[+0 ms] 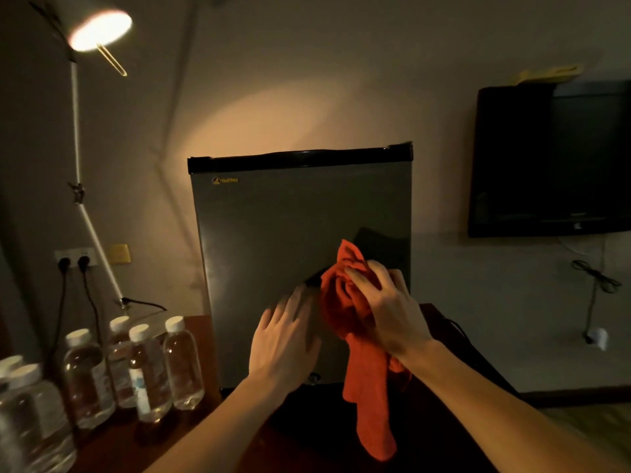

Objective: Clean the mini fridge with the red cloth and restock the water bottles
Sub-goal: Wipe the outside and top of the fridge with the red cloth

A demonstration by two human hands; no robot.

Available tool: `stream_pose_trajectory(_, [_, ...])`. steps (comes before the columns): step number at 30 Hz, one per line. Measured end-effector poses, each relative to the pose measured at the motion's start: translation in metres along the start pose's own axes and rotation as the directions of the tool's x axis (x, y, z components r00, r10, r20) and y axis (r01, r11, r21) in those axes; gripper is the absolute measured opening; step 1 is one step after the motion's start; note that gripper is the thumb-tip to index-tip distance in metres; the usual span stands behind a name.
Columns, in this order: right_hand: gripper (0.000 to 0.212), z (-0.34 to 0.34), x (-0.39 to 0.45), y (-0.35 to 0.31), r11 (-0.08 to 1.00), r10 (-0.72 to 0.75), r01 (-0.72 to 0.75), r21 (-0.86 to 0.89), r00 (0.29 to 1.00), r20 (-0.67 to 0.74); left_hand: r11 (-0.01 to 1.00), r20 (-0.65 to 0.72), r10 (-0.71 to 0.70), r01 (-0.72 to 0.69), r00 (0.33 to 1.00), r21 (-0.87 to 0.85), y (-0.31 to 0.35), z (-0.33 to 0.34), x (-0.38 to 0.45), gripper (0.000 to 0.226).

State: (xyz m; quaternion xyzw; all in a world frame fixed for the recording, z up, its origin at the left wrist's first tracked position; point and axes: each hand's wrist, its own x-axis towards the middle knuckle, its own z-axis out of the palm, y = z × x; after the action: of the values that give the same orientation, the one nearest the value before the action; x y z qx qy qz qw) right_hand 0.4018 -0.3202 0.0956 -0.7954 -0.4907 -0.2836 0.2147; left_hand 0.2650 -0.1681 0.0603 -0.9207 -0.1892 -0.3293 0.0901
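Observation:
A dark grey mini fridge (273, 227) stands on a wooden table with its door closed. My right hand (386, 305) grips a bunched red cloth (341, 295) against the lower right of the door, and the cloth's tail hangs down to the table. My left hand (283, 339) lies flat with straight fingers on the door, just left of the cloth. Several clear water bottles (150, 367) with white caps stand on the table to the left of the fridge.
A white desk lamp (99, 29) shines at the upper left, its arm reaching down behind the bottles. Two plugs sit in a wall socket (73, 259). A black television (553, 158) hangs on the wall at the right. The wooden table (201, 435) runs under my forearms.

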Motion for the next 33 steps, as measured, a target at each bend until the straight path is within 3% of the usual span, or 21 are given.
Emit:
stream_pose_trajectory(5, [0.066, 0.006, 0.031, -0.008, 0.998, -0.063, 0.066, 0.015, 0.99, -0.127, 0.999, -0.129, 0.009, -0.015, 0.992, -0.046, -0.008, 0.005, 0.031, 0.061])
stream_pose_trajectory(11, [0.05, 0.015, 0.064, -0.022, 0.999, -0.046, 0.046, -0.005, 0.964, -0.26, 0.995, -0.233, 0.042, -0.063, 0.972, -0.081, -0.021, 0.005, 0.061, 0.05])
stream_pose_trajectory(15, [0.057, 0.011, 0.08, -0.03, 1.0, -0.023, 0.023, -0.004, 0.963, -0.269, 0.991, -0.281, 0.061, -0.092, 0.958, -0.099, -0.027, -0.004, 0.074, 0.048])
stream_pose_trajectory(25, [0.083, -0.063, 0.139, -0.064, 0.997, 0.064, -0.055, 0.054, 0.982, -0.179, 0.978, -0.178, 0.079, -0.111, 0.981, -0.179, -0.055, -0.093, 0.125, 0.055])
stream_pose_trajectory(33, [0.071, -0.118, 0.186, -0.096, 0.995, 0.103, -0.102, 0.015, 0.967, -0.231, 0.939, -0.211, 0.163, -0.217, 0.964, -0.265, -0.076, -0.165, 0.166, 0.057])
